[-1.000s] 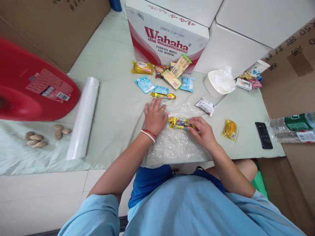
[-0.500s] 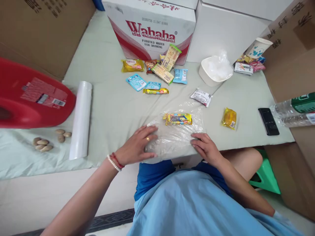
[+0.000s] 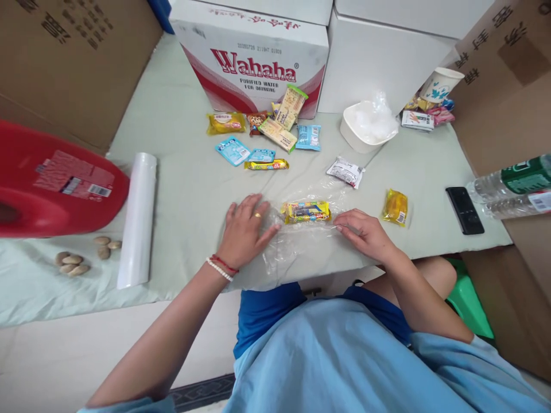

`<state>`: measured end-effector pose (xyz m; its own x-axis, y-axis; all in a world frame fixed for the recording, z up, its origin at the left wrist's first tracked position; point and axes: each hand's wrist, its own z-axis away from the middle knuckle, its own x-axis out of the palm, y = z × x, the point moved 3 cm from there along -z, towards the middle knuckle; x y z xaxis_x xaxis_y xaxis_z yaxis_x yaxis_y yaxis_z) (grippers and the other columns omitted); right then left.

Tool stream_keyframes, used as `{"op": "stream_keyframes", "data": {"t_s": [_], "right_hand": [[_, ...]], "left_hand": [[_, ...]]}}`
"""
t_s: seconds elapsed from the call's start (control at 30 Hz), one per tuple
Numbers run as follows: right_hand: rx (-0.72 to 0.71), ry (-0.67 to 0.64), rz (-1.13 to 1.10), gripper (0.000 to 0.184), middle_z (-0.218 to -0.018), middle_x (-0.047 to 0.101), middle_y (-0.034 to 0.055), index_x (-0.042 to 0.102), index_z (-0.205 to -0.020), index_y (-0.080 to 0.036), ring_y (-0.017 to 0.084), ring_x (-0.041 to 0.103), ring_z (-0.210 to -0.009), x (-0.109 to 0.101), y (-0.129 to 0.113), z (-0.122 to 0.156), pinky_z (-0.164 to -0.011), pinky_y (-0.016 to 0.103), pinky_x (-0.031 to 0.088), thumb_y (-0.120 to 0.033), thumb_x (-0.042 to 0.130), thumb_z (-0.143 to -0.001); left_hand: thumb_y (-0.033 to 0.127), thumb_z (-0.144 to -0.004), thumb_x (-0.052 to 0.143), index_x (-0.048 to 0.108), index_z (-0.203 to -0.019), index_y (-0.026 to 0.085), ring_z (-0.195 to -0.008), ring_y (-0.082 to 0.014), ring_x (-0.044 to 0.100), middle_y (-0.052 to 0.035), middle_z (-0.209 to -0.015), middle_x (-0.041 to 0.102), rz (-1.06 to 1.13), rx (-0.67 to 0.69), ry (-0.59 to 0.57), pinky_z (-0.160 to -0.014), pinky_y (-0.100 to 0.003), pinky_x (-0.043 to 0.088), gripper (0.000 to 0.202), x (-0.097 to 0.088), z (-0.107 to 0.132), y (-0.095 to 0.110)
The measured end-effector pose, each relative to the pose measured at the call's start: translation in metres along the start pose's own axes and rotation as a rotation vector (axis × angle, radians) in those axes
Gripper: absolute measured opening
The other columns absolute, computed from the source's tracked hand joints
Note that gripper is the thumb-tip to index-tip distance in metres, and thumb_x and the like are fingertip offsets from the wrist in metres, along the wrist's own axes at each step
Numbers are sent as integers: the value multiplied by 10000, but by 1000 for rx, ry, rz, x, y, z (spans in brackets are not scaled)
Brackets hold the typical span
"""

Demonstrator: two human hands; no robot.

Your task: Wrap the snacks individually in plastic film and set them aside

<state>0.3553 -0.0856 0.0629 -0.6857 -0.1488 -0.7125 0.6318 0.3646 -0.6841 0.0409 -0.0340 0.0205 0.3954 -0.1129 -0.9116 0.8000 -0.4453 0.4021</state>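
Note:
A clear plastic bag [image 3: 293,249] lies flat near the table's front edge, wrinkled around a pair of yellow-wrapped snack bars [image 3: 306,211]. The bars look to be inside or under the film; I cannot tell which. My left hand [image 3: 246,229] rests palm down at the bag's left side, fingers spread, its thumb touching the film. At the right, my right hand [image 3: 364,232] pinches the bag's edge between thumb and fingers, close to the end of the bars.
Wrapped snacks [image 3: 278,132] lie before the Wahaha carton [image 3: 253,63]. Right of me are a yellow packet [image 3: 395,207], a phone [image 3: 465,210] and bottles [image 3: 525,178]. A white bowl [image 3: 365,135] stands behind. On the left are a film roll [image 3: 138,221], red jug [image 3: 60,178] and nuts [image 3: 72,264].
Both hands have moved away from me along the bag's sides. The near part of the bag has been drawn up towards the bars, and my right fingers now pinch its edge.

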Motion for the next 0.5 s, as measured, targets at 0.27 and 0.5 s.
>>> {"op": "stream_keyframes", "data": {"t_s": [0.27, 0.5], "right_hand": [[12, 30, -94, 212, -1071, 786, 68, 770, -1086, -293, 228, 738, -1010, 3, 0, 8, -931, 400, 589, -382, 581, -1055], [195, 78, -138, 257, -884, 731, 42, 795, -950, -239, 187, 656, -798, -14, 14, -41, -756, 311, 506, -440, 637, -975]], "left_hand": [[388, -959, 567, 736, -1120, 184, -1175, -341, 598, -148, -1166, 673, 135, -251, 186, -1091, -547, 504, 309, 15, -58, -17], [393, -931, 677, 670, -1277, 214, -1507, -415, 316, -127, -1529, 489, -60, -188, 365, -1280, -646, 295, 390, -8, -52, -35]]}}
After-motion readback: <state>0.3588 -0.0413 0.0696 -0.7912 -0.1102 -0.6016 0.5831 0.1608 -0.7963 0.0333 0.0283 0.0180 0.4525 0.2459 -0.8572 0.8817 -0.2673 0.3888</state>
